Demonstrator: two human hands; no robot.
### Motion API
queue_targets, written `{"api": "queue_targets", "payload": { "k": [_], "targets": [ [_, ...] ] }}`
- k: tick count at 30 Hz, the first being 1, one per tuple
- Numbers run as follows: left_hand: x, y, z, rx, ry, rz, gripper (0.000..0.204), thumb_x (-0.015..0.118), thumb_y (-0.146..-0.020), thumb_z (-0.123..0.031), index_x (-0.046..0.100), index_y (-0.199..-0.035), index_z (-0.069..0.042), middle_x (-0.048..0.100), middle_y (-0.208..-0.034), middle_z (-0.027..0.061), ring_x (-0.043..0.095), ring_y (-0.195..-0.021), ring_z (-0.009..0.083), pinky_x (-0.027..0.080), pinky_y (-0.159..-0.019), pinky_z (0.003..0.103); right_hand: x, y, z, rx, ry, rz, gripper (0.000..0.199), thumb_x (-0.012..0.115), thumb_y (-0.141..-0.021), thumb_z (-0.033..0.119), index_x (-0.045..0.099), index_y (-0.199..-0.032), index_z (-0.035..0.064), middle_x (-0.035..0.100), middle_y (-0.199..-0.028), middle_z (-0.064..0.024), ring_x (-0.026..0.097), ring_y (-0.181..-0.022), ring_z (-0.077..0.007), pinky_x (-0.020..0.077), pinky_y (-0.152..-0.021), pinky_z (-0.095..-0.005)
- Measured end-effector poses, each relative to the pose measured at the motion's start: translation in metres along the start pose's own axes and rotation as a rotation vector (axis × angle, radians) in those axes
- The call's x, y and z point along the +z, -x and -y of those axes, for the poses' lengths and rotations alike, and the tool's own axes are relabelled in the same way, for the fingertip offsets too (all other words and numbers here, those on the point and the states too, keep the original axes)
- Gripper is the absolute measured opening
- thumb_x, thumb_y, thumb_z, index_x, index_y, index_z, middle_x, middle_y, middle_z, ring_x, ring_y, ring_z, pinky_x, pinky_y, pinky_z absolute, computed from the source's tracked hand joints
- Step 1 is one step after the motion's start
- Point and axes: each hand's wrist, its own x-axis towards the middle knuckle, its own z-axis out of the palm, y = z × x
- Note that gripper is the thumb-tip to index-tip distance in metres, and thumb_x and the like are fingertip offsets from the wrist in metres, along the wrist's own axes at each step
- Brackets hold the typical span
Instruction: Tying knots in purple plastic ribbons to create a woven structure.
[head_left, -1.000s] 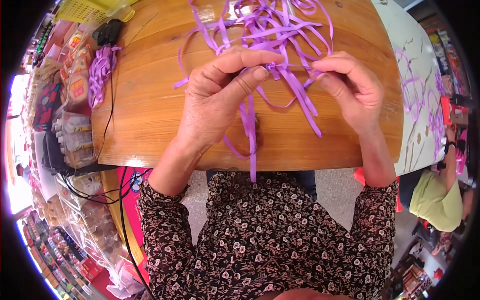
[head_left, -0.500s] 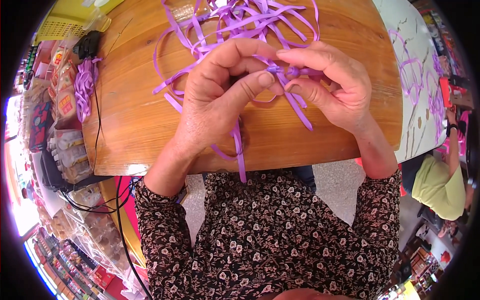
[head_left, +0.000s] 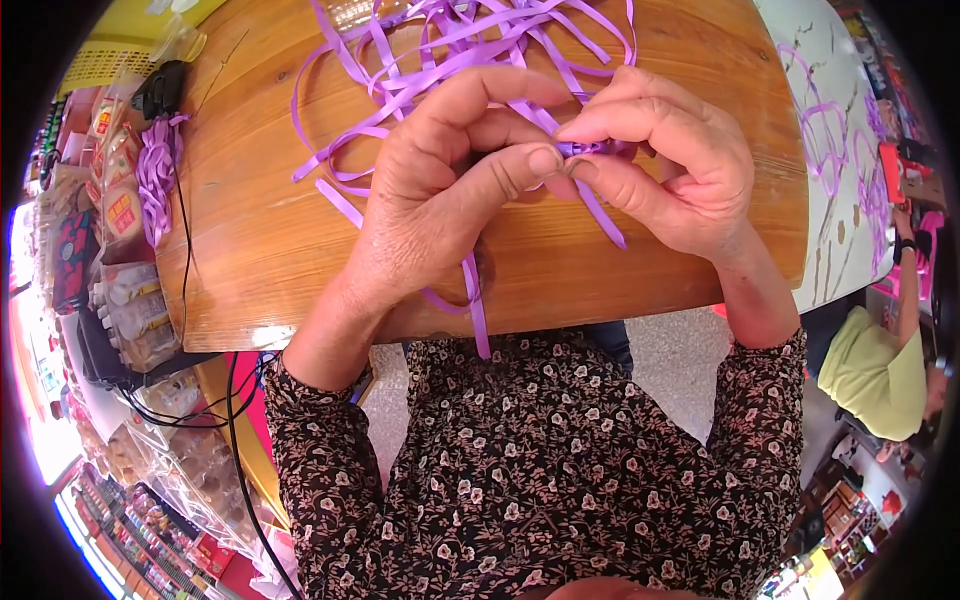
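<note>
At the upper centre of the frame, the left hand and right hand pinch one narrow purple plastic ribbon with closed fingertips above the round wooden table. The fold probably needs steady tension and small, even twists.

One head-worn fisheye view—looking steeply down, close over the wooden table.
</note>
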Motion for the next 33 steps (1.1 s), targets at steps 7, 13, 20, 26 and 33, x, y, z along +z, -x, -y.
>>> {"api": "queue_targets", "payload": {
  "k": [7, 13, 20, 26, 33],
  "targets": [
    [0.001, 0.002, 0.003, -0.01, 0.023, -0.1, 0.009, 0.061, -0.085, -0.004, 0.06, -0.094, -0.001, 0.061, -0.081, 0.0, 0.055, -0.077, 0.0049, 0.044, -0.069, 0.019, 0.002, 0.002, -0.004, -0.112, 0.116, -0.012, 0.026, 0.07, -0.073, 0.003, 0.063, -0.097, -0.0012, 0.062, -0.084, -0.0107, 0.059, -0.068, -0.0171, 0.047, -0.056, -0.0242],
    [0.0, 0.002, 0.006, -0.061, 0.12, -0.108, 0.007, 0.063, -0.083, -0.003, 0.063, -0.089, -0.001, 0.062, -0.083, 0.0, 0.055, -0.078, 0.0056, 0.045, -0.071, 0.019, 0.002, 0.001, -0.005, -0.116, 0.126, 0.022, 0.035, 0.072, -0.07, 0.005, 0.063, -0.102, -0.0027, 0.062, -0.087, -0.013, 0.059, -0.071, -0.0204, 0.0474, -0.058, -0.026],
    [0.0, 0.004, 0.005, -0.098, 0.154, -0.103, 0.007, 0.064, -0.082, -0.003, 0.064, -0.088, 0.0, 0.063, -0.083, 0.001, 0.056, -0.078, 0.0061, 0.044, -0.071, 0.019, 0.002, 0.002, -0.006, -0.129, 0.106, 0.023, 0.03, 0.071, -0.07, 0.006, 0.063, -0.098, -0.0037, 0.061, -0.085, -0.0131, 0.058, -0.07, -0.0214, 0.0458, -0.057, -0.0259],
    [0.004, 0.007, 0.006, -0.045, 0.13, -0.103, 0.002, 0.062, -0.083, -0.002, 0.062, -0.085, -0.001, 0.062, -0.082, 0.0012, 0.055, -0.078, 0.0067, 0.043, -0.07, 0.019, 0.004, 0.003, -0.002, -0.146, 0.056, 0.015, 0.022, 0.069, -0.073, 0.003, 0.062, -0.092, -0.0055, 0.061, -0.08, -0.0127, 0.058, -0.067, -0.0203, 0.0449, -0.057, -0.027],
    [0.005, 0.014, 0.005, -0.013, 0.1, -0.108, 0.006, 0.061, -0.083, -0.001, 0.059, -0.088, -0.002, 0.059, -0.081, 0.001, 0.052, -0.076, 0.0076, 0.039, -0.067, 0.02, 0.008, 0.006, 0.0, -0.163, 0.064, -0.002, 0.018, 0.065, -0.078, 0.004, 0.061, -0.092, -0.0065, 0.06, -0.078, -0.0121, 0.056, -0.066, -0.019, 0.0431, -0.057, -0.0262]
  ]
}}
